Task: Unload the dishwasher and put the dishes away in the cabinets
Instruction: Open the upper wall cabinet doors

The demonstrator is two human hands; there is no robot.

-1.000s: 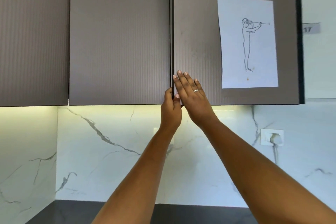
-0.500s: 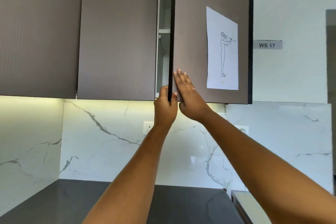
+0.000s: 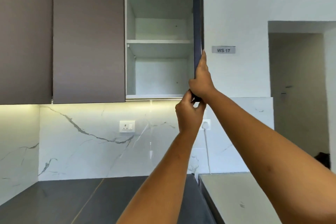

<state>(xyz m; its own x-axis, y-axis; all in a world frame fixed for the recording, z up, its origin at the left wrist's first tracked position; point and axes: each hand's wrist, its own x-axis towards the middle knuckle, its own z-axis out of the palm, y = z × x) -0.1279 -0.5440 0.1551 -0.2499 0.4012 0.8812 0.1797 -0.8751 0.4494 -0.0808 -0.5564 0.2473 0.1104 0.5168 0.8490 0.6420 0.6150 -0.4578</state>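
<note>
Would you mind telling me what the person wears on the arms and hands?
Both forearms are bare, with no sleeves in view. The left hand and right hand show no gloves, watch or bracelet; no ring is visible from this angle.

The closed doors (image 3: 89,42) looked like matt brown laminate with fine vertical ribbing. The open door (image 3: 196,23), seen edge-on, showed a smooth dark edge band. Inside, the shelves (image 3: 160,41) and walls were plain pale board, smooth and matt. The backsplash (image 3: 91,151) was glossy white marble-look stone with grey veins, the countertop (image 3: 63,202) dark, smooth and faintly sheened, the socket (image 3: 127,126) shiny white plastic.
</note>
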